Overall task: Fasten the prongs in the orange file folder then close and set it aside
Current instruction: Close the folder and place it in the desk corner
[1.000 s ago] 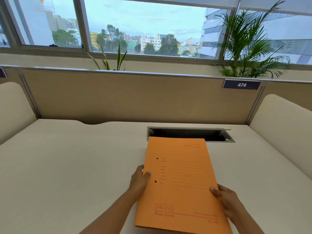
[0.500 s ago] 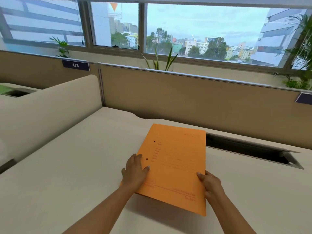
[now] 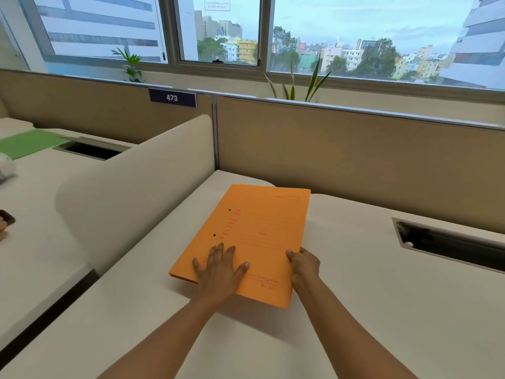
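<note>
The orange file folder (image 3: 257, 231) is closed, its printed cover up, two small prong holes near its left edge. It lies on the white desk (image 3: 355, 310) close to the rounded side divider, its near right corner slightly raised. My left hand (image 3: 218, 269) rests flat on the folder's near left part, fingers spread. My right hand (image 3: 304, 265) grips the folder's right edge near the lower corner, thumb on top. The prongs inside are hidden.
A cream side divider (image 3: 131, 187) borders the desk on the left, a tan partition (image 3: 355, 149) at the back. A cable slot (image 3: 451, 246) is cut into the desk at the right. The neighbouring desk holds a green folder (image 3: 30, 143).
Both hands have carried the closed folder leftward across the desk, away from the cable slot and toward the side divider. My left hand has gone from the edge to flat on the cover.
</note>
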`<state>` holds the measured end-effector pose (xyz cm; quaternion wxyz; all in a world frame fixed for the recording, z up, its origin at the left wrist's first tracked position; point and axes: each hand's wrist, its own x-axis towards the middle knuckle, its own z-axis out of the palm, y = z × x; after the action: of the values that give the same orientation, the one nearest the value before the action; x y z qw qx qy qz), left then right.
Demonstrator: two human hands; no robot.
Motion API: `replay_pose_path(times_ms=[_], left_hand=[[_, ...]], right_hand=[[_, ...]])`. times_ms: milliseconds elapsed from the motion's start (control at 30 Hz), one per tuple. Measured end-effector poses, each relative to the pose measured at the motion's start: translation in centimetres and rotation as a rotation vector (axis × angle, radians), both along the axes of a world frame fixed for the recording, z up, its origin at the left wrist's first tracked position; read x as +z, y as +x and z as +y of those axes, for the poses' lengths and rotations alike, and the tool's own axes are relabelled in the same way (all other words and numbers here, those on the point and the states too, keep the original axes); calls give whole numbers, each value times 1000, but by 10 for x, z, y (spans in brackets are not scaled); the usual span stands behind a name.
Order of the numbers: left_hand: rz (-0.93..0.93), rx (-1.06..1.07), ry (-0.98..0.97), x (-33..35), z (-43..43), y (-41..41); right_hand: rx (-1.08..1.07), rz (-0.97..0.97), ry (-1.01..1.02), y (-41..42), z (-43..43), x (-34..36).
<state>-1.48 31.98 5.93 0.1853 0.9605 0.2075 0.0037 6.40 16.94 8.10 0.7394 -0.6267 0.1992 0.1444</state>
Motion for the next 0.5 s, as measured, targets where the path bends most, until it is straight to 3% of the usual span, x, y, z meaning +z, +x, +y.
replay_pose_path(times_ms=[333, 500], left_hand=[[139, 8, 9, -23, 97, 15], [174, 20, 32, -37, 129, 23]], right_hand=[[-9, 18, -111, 19, 102, -25], [94, -89, -335, 27, 131, -32]])
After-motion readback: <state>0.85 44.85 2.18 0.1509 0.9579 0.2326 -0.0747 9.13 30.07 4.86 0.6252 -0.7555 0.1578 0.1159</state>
